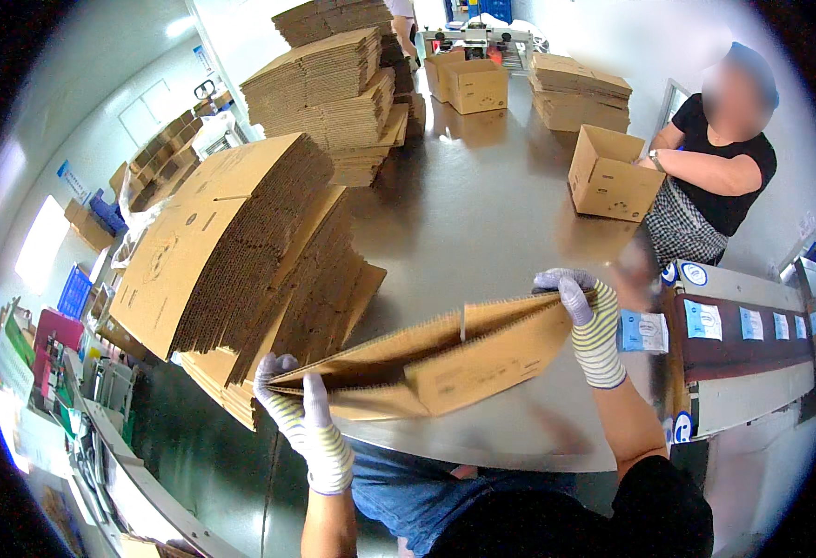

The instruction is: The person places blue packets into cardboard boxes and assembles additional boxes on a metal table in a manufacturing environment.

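Observation:
A partly unfolded cardboard box [492,367] is stretched between my two gloved hands, above the near edge of the metal table. Its long upper opening gapes a little, and the flaps stand up. My left hand [307,414], in a striped glove with a grey palm, grips the box's left end with thumb and fingers. At the right end, my right hand [583,312] pinches the corner, its thumb on the near side. Close by my left hand rises a tall stack of flattened cardboard boxes [231,223].
The metal table [445,214] bears more flat-box stacks [320,88] at the far left and another stack [580,88] at the far right. A co-worker [720,158] reaches into an open box [613,177]. A conveyor belt [724,349] at right carries several blue-and-white packets [703,320].

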Action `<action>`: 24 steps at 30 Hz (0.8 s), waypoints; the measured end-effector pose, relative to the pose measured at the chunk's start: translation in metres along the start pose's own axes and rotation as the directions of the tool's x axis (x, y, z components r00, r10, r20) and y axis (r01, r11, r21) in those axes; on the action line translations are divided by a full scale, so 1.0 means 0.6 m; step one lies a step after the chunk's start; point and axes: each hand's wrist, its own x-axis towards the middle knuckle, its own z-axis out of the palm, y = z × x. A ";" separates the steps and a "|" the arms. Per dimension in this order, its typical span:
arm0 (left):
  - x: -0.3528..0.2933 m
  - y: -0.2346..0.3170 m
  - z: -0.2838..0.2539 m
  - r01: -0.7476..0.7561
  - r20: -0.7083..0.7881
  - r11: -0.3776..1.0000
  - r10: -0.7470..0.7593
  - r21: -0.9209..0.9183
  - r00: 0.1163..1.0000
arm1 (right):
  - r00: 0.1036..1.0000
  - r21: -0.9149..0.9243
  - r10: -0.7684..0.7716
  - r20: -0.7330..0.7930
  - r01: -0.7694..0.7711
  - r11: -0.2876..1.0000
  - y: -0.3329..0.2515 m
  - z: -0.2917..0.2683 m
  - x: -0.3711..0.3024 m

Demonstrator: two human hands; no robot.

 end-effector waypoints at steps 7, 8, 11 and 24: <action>-0.008 0.045 0.011 -0.678 0.678 0.539 0.244 0.500 0.693 | 0.848 -0.454 -0.261 0.462 0.479 0.751 -0.053 0.050 -0.004; -0.010 0.056 0.019 -0.751 0.684 0.391 0.325 0.532 0.653 | 0.783 -0.538 -0.214 0.584 0.571 0.620 -0.067 0.043 0.001; -0.002 0.033 0.038 -0.878 0.889 0.403 0.256 0.258 0.379 | 0.648 -0.555 -0.164 0.744 0.736 0.389 -0.087 0.031 0.007; 0.006 -0.031 0.044 -0.764 0.956 0.625 0.095 0.160 0.277 | 0.202 -0.341 0.310 0.929 0.793 0.505 -0.059 0.105 0.042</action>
